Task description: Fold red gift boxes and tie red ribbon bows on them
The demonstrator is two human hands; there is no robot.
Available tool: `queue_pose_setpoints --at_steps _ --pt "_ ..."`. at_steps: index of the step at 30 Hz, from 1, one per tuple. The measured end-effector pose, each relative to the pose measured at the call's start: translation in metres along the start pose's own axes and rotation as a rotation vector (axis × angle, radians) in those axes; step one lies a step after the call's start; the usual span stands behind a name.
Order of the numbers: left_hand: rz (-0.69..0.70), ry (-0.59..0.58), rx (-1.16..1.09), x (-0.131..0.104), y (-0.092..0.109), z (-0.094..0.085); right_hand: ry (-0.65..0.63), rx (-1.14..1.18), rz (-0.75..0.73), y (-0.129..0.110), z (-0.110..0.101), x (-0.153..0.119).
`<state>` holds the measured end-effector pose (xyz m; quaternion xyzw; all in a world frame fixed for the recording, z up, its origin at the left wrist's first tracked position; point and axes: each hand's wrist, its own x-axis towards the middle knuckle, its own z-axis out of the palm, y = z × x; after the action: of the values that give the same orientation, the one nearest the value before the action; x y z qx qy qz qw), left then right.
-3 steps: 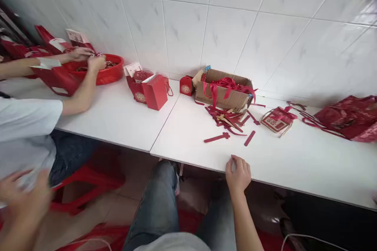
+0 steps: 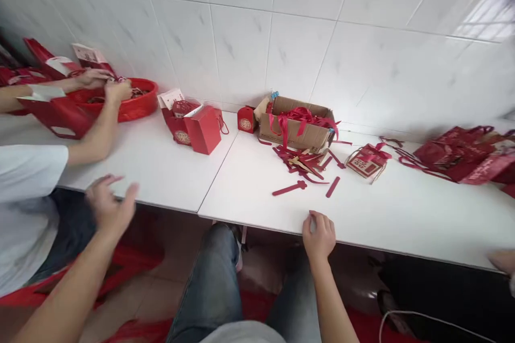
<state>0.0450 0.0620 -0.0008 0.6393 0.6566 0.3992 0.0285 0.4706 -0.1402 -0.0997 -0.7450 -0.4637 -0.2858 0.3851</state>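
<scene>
Raised near the table's front edge at the left, my left hand (image 2: 109,204) has its fingers apart and holds nothing. My right hand (image 2: 319,236) rests on the front edge, fingers curled in, with nothing visible in it. Beyond it lie a loose red strip with a flower-shaped end (image 2: 289,188), a short red strip (image 2: 332,187) and a pile of red and cream strips (image 2: 301,163). Behind the pile stands a cardboard box (image 2: 295,133) with red ribbons hanging over its side. A small red box (image 2: 245,119) is left of it.
Red gift bags (image 2: 205,131) stand left of the table seam. A co-worker's hands (image 2: 116,88) are over a red basin (image 2: 140,108) at the far left. A small decorated bag (image 2: 367,162) and larger red bags (image 2: 454,155) lie right. Another person's hand (image 2: 502,260) shows at the right edge.
My left hand has moved up and right, from beside the co-worker's lap to the table's front edge. My right hand stays on the edge. The whole view has shifted slightly.
</scene>
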Motion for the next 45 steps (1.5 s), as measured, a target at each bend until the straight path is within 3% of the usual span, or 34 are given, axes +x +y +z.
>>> queue_pose_setpoints --at_steps 3,5,9,11,13,18,24,28,30,32,35,37,41,42,45 --pt "0.261 -0.074 -0.049 0.053 0.054 0.065 0.002 0.012 -0.008 -0.009 0.005 -0.001" --pt "0.233 -0.128 -0.109 0.079 0.088 0.093 0.008 0.011 -0.009 -0.013 0.007 -0.002" --pt "-0.064 -0.106 -0.234 0.121 0.124 0.121 0.018 0.01 0.0 -0.018 0.009 -0.001" --pt "-0.105 -0.105 -0.26 0.132 0.128 0.127 0.023 0.012 0.012 -0.021 0.01 -0.001" --pt "-0.06 -0.111 -0.28 0.132 0.129 0.132 0.025 0.012 0.025 -0.024 0.01 0.0" --pt "0.156 -0.123 -0.381 0.092 0.137 0.135 0.014 0.006 0.051 -0.027 0.011 0.0" --pt "0.481 -0.055 -0.567 0.019 0.173 0.111 -0.057 0.068 0.163 -0.027 0.01 0.0" --pt "0.51 -0.05 -0.647 -0.053 0.206 0.1 -0.198 0.5 0.303 -0.057 -0.003 0.011" --pt "0.559 -0.167 -0.666 -0.092 0.219 0.094 -0.279 0.815 0.296 -0.081 -0.013 0.02" --pt "0.699 -0.419 -0.635 -0.122 0.226 0.084 -0.314 1.071 0.343 -0.101 -0.023 0.03" --pt "0.774 -0.709 -0.571 -0.138 0.226 0.062 -0.256 1.269 0.593 -0.114 -0.034 0.042" --pt "0.737 -0.833 -0.612 -0.131 0.221 0.048 -0.219 1.32 0.742 -0.111 -0.042 0.046" --pt "0.39 -0.622 -0.698 -0.111 0.213 0.037 -0.322 1.416 0.854 -0.098 -0.061 0.046" --pt "0.282 -0.646 -0.733 -0.108 0.212 0.036 -0.38 1.435 0.851 -0.096 -0.066 0.045" --pt "0.045 -1.018 -0.868 -0.108 0.211 0.035 -0.528 1.458 0.796 -0.094 -0.076 0.042"
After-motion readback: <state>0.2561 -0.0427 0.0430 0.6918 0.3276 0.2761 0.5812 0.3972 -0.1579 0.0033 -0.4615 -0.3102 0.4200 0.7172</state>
